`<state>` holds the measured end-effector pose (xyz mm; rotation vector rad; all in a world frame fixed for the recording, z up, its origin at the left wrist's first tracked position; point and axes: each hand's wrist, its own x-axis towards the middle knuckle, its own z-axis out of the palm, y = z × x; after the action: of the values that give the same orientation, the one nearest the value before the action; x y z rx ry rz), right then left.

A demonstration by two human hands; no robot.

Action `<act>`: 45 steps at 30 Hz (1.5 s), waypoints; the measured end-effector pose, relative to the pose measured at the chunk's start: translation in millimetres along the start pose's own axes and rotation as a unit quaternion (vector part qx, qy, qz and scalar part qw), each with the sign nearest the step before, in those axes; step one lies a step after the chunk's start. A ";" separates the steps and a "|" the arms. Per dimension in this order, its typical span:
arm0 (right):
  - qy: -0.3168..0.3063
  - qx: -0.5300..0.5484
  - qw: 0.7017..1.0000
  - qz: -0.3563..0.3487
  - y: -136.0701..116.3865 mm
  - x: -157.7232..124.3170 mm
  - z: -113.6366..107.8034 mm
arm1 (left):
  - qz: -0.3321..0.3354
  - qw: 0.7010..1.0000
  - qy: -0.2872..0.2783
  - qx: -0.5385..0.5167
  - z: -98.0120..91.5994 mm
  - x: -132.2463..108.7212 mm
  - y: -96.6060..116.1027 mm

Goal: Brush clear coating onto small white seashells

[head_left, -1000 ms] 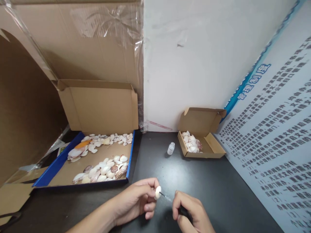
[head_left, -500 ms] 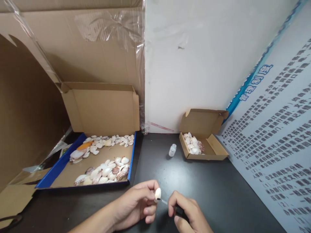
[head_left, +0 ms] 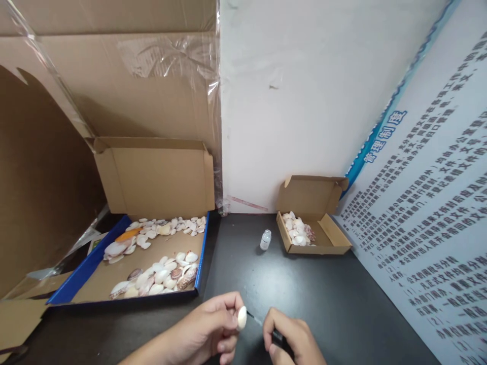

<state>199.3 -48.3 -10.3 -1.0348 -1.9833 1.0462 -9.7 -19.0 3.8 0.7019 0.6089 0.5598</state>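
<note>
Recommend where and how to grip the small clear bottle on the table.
Probably pinch the clear bottle around its body, below the narrower neck, coming from the near side: it stands upright, with the small cardboard box to the right and the white wall behind.

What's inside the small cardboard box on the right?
The small box holds a heap of mostly white shells at its left side, with reddish-brown shell showing at the heap's right edge. Shells lower in the heap are covered, so I can't give a count.
</note>
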 end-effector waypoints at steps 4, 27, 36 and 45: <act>0.025 0.007 0.999 -0.031 -12.8 4.4 -3.1 | -0.002 1.000 -0.002 0.016 -0.5 0.2 -0.9; 0.034 0.008 0.998 -0.054 -29.9 -1.2 -2.1 | -0.005 1.000 -0.001 0.031 0.6 -2.5 1.4; 0.045 0.006 0.999 0.001 -32.3 -3.0 -2.0 | -0.015 0.999 -0.005 0.045 -0.6 -4.0 3.2; -0.002 0.024 1.000 -0.019 -34.0 -6.2 -3.9 | -0.019 0.998 -0.013 0.050 -0.7 -5.3 3.6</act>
<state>194.0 -64.8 19.9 -0.9661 -1.9630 1.0713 -14.8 -19.8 7.6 0.7885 0.6275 0.4858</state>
